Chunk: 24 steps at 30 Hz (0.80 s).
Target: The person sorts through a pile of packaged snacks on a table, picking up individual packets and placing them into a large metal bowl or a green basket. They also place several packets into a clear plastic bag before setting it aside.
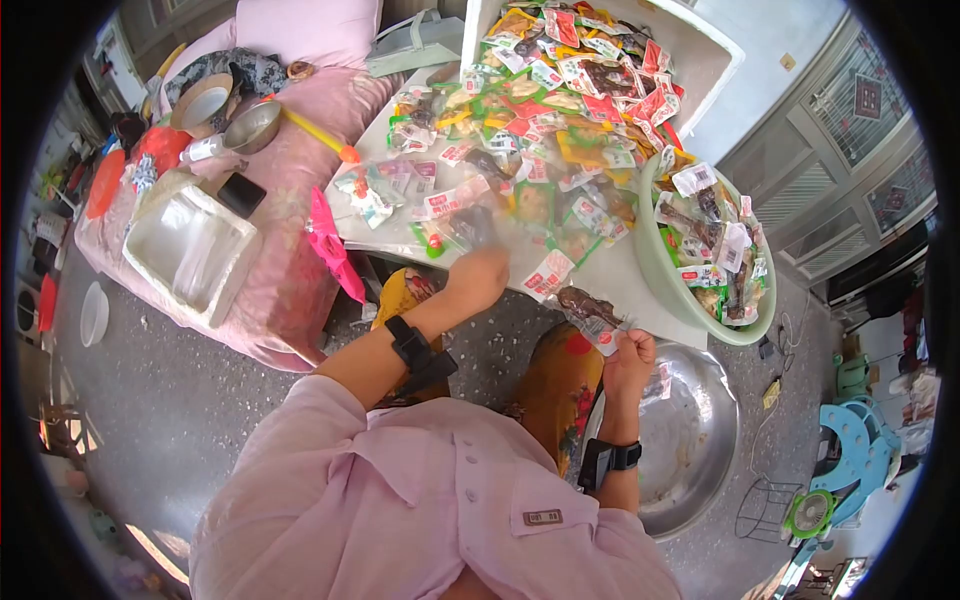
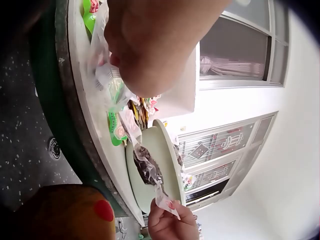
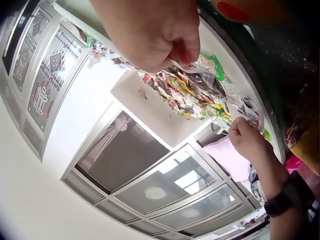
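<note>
My right hand [image 1: 630, 362] pinches one end of a clear vacuum-sealed food packet [image 1: 585, 305] with dark brown meat inside and a red-and-white label. The packet stretches from those fingers over the table's front edge. My left hand [image 1: 478, 280], fingers curled, grips a clear plastic packet [image 2: 101, 70] at the same edge; most of its fingers are hidden in the head view. Many more food packets [image 1: 540, 110] are heaped on the white table [image 1: 375, 228] beyond both hands. To the right, a pale green basin [image 1: 652, 262] holds several packets with dark meat.
A white foam box [image 1: 705, 50] stands tipped at the table's back, packets spilling from it. Below my right arm sits a large metal basin [image 1: 690, 440] on the floor. At left is a pink-covered bed [image 1: 285, 290] with a foam tray [image 1: 190, 250] and pans.
</note>
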Each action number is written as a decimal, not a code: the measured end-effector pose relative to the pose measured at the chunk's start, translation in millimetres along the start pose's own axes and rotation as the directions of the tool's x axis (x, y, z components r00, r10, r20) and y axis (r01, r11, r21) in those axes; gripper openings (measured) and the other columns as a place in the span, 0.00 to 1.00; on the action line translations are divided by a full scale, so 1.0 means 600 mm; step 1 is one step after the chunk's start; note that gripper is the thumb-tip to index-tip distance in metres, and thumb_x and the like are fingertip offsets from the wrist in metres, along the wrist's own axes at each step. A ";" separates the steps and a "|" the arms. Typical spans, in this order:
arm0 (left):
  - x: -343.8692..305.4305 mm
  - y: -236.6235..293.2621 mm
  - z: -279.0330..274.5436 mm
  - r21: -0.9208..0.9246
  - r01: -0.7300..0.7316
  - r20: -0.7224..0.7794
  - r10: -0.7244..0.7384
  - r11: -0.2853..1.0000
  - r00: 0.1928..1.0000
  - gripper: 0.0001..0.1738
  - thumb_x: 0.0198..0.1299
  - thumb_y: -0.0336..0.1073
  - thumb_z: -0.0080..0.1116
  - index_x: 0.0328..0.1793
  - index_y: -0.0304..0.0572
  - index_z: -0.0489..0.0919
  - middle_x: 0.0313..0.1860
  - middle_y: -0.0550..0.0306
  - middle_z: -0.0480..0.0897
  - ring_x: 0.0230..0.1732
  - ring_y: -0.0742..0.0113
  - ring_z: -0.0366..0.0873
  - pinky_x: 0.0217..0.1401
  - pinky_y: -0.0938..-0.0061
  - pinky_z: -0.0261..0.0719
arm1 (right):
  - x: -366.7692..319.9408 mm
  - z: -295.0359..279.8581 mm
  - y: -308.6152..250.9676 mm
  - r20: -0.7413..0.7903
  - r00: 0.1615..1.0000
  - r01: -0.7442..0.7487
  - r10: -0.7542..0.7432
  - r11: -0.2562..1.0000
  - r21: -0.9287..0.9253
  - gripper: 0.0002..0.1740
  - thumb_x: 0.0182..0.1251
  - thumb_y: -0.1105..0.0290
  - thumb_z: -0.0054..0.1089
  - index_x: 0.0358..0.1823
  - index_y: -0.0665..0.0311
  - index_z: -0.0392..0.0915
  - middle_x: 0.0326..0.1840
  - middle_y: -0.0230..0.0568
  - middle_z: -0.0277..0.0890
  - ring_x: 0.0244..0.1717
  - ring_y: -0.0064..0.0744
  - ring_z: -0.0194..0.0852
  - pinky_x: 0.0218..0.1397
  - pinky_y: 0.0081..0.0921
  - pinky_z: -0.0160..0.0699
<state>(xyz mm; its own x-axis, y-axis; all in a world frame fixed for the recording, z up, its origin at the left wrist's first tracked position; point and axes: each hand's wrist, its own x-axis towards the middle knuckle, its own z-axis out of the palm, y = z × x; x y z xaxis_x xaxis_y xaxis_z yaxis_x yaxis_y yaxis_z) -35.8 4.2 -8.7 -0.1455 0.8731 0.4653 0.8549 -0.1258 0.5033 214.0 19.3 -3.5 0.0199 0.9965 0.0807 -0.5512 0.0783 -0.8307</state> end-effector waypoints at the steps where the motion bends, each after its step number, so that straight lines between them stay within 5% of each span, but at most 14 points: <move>1: 0.003 0.004 -0.006 0.019 -0.022 0.009 0.021 1.000 1.000 0.03 0.46 0.31 0.48 0.27 0.40 0.69 0.23 0.47 0.72 0.27 0.49 0.71 0.28 0.60 0.68 | -0.002 -0.009 0.008 0.022 0.999 -0.039 0.039 0.999 0.023 0.07 0.52 0.85 0.45 0.28 0.65 0.65 0.26 0.38 0.69 0.26 0.26 0.70 0.31 0.21 0.71; 5: 0.006 0.017 -0.024 0.059 -0.054 0.025 0.053 0.997 0.998 0.03 0.46 0.31 0.48 0.26 0.40 0.69 0.22 0.48 0.72 0.26 0.50 0.71 0.26 0.60 0.68 | -0.013 0.015 0.025 0.074 0.969 -0.242 0.234 0.962 0.124 0.06 0.52 0.85 0.45 0.28 0.66 0.65 0.27 0.41 0.69 0.29 0.33 0.71 0.33 0.28 0.73; 15: 0.008 0.034 -0.035 0.140 -0.204 -0.014 0.208 0.969 0.978 0.05 0.42 0.31 0.49 0.28 0.42 0.71 0.22 0.52 0.71 0.26 0.52 0.72 0.27 0.63 0.69 | -0.008 0.080 0.083 0.004 0.902 -0.409 0.431 0.853 0.324 0.06 0.54 0.82 0.46 0.29 0.63 0.64 0.31 0.42 0.70 0.34 0.36 0.72 0.37 0.31 0.74; 24: 0.004 0.044 -0.016 0.069 -0.185 -0.008 0.186 0.980 0.983 0.04 0.42 0.31 0.50 0.27 0.43 0.71 0.24 0.53 0.71 0.28 0.53 0.72 0.28 0.63 0.69 | 0.030 0.173 0.178 0.095 0.949 -0.308 0.300 0.947 0.086 0.04 0.56 0.80 0.43 0.32 0.63 0.63 0.29 0.38 0.70 0.29 0.25 0.70 0.30 0.18 0.72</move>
<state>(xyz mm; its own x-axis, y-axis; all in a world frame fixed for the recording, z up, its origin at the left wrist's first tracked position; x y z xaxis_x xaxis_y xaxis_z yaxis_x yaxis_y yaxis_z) -18.2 -1.4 12.8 0.0118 0.8309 0.5564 0.8994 -0.2519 0.3572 69.1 42.9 -33.6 -0.2256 0.9668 -0.1204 -0.6003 -0.2353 -0.7644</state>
